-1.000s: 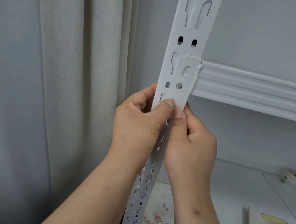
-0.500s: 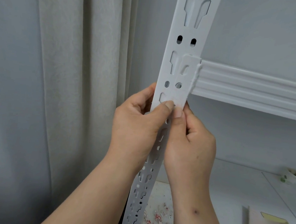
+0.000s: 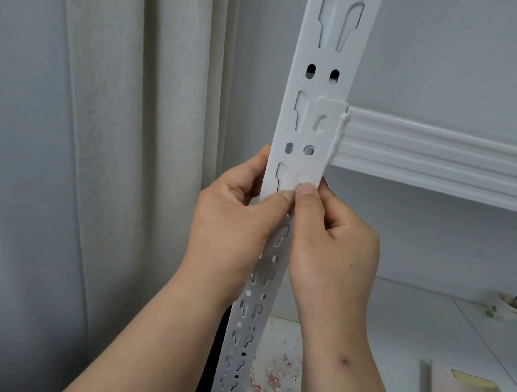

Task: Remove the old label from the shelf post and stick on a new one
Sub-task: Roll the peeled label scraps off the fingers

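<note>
Left of the shelf post (image 3: 313, 132) hangs a pale curtain (image 3: 127, 125). The left hand (image 3: 233, 224) wraps the post's left edge, its thumb lying across the front. Just right of it, the right hand (image 3: 333, 244) has its fingers (image 3: 305, 193) curled, thumb tip scraping at a faint pinkish patch of old label (image 3: 298, 177) on the post's face, just below where the shelf beam (image 3: 437, 153) hooks in. Whether any scrap is pinched I cannot tell. Red and white shreds (image 3: 275, 380) lie on the lower shelf (image 3: 410, 329) beside the post's foot. I'd guess the residue could smear or tear into thin slivers under the nail, leaving a tacky surface where a new label would lift.
</note>
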{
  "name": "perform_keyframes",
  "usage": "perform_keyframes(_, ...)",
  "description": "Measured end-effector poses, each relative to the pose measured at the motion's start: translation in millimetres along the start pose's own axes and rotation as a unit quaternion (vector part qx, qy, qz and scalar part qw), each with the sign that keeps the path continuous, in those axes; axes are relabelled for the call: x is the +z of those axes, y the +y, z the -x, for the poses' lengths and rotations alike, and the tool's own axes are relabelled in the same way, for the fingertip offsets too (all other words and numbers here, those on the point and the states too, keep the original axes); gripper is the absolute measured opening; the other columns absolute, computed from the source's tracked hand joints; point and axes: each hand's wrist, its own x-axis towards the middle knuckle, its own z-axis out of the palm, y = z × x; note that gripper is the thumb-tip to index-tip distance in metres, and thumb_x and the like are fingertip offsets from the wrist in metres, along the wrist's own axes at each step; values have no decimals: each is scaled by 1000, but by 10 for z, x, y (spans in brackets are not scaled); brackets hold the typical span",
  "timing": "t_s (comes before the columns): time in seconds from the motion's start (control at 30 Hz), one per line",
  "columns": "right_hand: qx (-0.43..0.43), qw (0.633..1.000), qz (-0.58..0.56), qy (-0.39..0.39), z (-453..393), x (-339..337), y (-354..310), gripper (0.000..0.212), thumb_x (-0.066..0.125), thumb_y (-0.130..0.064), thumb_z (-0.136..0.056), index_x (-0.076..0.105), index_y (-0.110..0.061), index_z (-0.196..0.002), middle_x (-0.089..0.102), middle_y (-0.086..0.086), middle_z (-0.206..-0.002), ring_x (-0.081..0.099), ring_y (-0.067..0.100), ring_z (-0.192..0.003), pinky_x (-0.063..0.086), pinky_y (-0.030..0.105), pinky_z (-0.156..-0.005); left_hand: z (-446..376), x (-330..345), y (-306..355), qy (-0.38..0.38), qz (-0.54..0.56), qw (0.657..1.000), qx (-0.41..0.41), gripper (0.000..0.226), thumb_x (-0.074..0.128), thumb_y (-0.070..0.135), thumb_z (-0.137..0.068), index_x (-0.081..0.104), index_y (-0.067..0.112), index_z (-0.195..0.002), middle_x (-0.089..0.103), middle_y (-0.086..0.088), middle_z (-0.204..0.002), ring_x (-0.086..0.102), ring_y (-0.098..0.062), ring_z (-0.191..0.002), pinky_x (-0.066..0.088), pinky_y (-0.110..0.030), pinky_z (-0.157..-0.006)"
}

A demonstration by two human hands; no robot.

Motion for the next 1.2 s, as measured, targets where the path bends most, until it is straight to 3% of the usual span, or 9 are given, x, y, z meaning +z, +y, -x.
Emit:
perform_keyframes(0.17,2,1000,15,-18,21,-19,5,31,50,-32,-90,67,-47,-111,54,-17,-53,48,4,-47,35,17,-53,10,-5,2,2,-7,1000,-5,54,64,-10,-87,64,20,-132,75,5,-118,71,-12,-109,57,-34,-97)
perform_keyframes(0.27,0,1000,12,-27,34,-37,9,38,49,-25,-89,65,-48,-115,57,-16,-57,49,5,-46,35,15,-51,17,-11,7,-1,-19,1000,-8,52,66,-7,-87,66,25,-128,77,7,-110,73,-19,-105,59,-39,-94)
perform_keyframes(0.4,-4,1000,-7,-6,25,-17,19,28,52,-33,-92,68,-45,-111,69,-16,-68,55,1,-54,41,17,-57,9,2,1,12,-19,1000,-7,50,68,-5,-87,66,21,-129,77,5,-113,73,-13,-105,58,-36,-95)
perform_keyframes(0.5,-8,1000,3,1,17,4,28,26,50,-37,-93,68,-43,-111,68,-12,-65,52,4,-52,42,22,-57,1,17,-27,26,-21,999,-2,48,71,-2,-86,66,19,-129,76,4,-114,71,-12,-108,55,-36,-98)
perform_keyframes(0.77,-14,999,26,18,20,14,96,31,45,-39,-94,71,-21,-100,48,-16,-53,46,4,-51,34,17,-55,7,14,-45,28,-67,997,20,47,72,11,-89,64,25,-133,74,9,-120,69,-6,-110,54,-35,-98)
perform_keyframes(1.0,-25,999,29,11,27,20,101,36,42,-45,-94,70,-25,-105,53,-16,-60,48,3,-57,38,21,-60,7,10,-28,27,-69,997,22,44,71,11,-90,65,26,-130,75,11,-116,70,-4,-108,55,-32,-97)
perform_keyframes(1.13,-9,1000,11,11,27,12,62,37,41,-47,-91,71,-32,-105,69,-15,-73,60,3,-66,45,23,-62,8,14,-15,23,-62,998,21,39,68,9,-91,68,28,-125,76,14,-111,72,-3,-103,57,-23,-87)
perform_keyframes(1.2,3,1000,1,11,21,9,39,38,42,-49,-90,73,-31,-101,66,-17,-65,57,3,-61,41,21,-59,6,15,-17,24,-60,998,20,39,68,9,-91,69,28,-125,76,13,-112,71,-4,-104,57,-27,-91)
